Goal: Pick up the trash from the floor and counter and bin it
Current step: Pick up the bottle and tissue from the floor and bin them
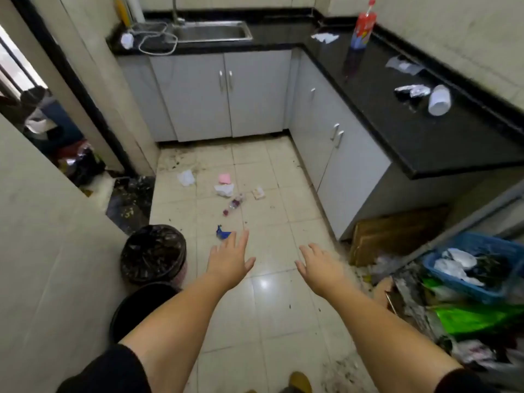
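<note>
My left hand [230, 258] and my right hand [319, 265] are stretched out over the tiled floor, both empty with fingers spread. Just beyond my left fingertips lies a blue wrapper [222, 232]. Farther off on the floor are a small plastic bottle [234, 204], a white tissue [224, 190], a pink scrap [224, 178], a white wrapper [186, 177] and a small packet [258, 192]. A bin lined with a black bag [153, 252] stands to my left. On the black counter [397, 131] lie a white cup [439, 100], foil [411, 90], a clear wrapper [404, 65] and crumpled paper [324, 37].
A tall red bottle [363, 26] stands on the counter. The sink [211, 31] is at the back with a white cable [156, 38] beside it. A second dark bin [136, 307] sits near me. A blue basket [470, 265], green bag [476, 319] and cardboard [394, 231] crowd the right.
</note>
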{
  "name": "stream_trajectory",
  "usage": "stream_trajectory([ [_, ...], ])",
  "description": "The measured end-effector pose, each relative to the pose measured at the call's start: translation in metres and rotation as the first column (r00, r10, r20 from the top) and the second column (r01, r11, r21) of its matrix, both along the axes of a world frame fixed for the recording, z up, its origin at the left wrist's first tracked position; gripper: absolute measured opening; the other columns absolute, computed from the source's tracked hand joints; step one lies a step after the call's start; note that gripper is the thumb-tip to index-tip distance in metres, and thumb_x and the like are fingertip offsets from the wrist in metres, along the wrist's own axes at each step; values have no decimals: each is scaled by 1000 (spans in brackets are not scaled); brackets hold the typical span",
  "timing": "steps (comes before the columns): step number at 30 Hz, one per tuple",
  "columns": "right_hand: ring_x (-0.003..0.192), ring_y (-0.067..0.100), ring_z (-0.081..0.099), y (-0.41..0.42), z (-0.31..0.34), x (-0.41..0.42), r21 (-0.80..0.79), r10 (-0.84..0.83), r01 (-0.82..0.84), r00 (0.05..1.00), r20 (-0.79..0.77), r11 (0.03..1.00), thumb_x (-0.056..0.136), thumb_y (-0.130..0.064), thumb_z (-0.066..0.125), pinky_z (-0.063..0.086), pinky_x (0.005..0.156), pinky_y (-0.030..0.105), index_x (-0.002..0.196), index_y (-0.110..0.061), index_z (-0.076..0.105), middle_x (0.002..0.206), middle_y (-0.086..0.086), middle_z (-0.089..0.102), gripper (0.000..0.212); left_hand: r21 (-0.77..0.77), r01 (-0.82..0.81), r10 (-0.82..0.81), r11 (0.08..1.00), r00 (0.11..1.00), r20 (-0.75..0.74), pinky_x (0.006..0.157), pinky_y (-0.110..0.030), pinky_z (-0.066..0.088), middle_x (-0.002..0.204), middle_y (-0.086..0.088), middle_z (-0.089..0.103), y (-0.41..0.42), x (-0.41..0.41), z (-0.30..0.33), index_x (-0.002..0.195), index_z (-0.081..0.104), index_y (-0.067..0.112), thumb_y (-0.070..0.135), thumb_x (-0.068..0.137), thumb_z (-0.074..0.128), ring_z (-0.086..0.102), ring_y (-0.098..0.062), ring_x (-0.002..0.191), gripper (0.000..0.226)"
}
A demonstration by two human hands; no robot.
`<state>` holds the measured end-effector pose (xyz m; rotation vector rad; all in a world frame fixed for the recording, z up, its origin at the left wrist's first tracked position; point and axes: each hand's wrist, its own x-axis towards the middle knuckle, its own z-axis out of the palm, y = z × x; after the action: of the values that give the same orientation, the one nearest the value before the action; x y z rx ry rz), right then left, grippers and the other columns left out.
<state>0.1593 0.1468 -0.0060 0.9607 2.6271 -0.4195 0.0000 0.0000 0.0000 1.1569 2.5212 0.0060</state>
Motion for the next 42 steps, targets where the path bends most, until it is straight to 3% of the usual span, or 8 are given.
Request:
stream_trajectory([
  [7, 118, 32, 51, 17, -21, -28, -42, 23, -19, 996, 84, 999, 101, -39, 29, 48, 91, 43, 139, -17, 37, 140, 10, 42, 44, -83, -24, 37, 996, 987, 159, 104, -47, 43, 156, -14, 24, 13, -19, -23, 153, 3, 25, 46, 96, 38, 46, -34, 130, 70],
  [13, 114, 32, 54, 85, -32, -79, -56, 89, -84, 990, 105, 995, 101, -38, 28, 50, 91, 43, 138, -16, 38, 137, 11, 44, 44, -114, -97, 121, 989, 966, 227, 100, -45, 47, 156, -13, 26, 69, -61, -38, 153, 2, 26, 45, 96, 37, 48, -32, 128, 70],
  [21, 116, 32, 53, 211, -34, -164, -57, 249, -244, 957, 149, 968, 102, -37, 29, 48, 85, 39, 140, -16, 36, 138, 11, 44, 44, -102, -280, 298, 954, 907, 298, 99, -45, 49, 155, -13, 26, 167, -128, -50, 153, 2, 23, 44, 97, 38, 48, -31, 129, 70],
  [27, 112, 32, 56, 268, -54, -242, -93, 357, -345, 910, 209, 934, 102, -38, 29, 51, 84, 40, 140, -15, 34, 137, 12, 44, 45, -113, -449, 458, 886, 816, 353, 104, -45, 44, 154, -16, 27, 186, -180, -75, 154, 4, 21, 40, 97, 41, 46, -33, 130, 70],
  [36, 121, 34, 49, 332, -122, -388, -147, 404, -379, 887, 224, 914, 101, -36, 33, 46, 93, 43, 143, -14, 32, 139, 15, 42, 47, -198, -569, 598, 798, 710, 370, 103, -41, 41, 148, -16, 34, 215, -292, -146, 154, 9, 22, 37, 97, 43, 47, -34, 129, 67],
  [42, 120, 34, 49, 381, -210, -467, -166, 458, -428, 846, 272, 888, 101, -36, 32, 48, 90, 42, 144, -15, 29, 140, 15, 41, 48, -269, -622, 673, 736, 623, 399, 103, -42, 44, 149, -14, 33, 264, -348, -236, 154, 8, 24, 37, 97, 42, 49, -31, 127, 67],
])
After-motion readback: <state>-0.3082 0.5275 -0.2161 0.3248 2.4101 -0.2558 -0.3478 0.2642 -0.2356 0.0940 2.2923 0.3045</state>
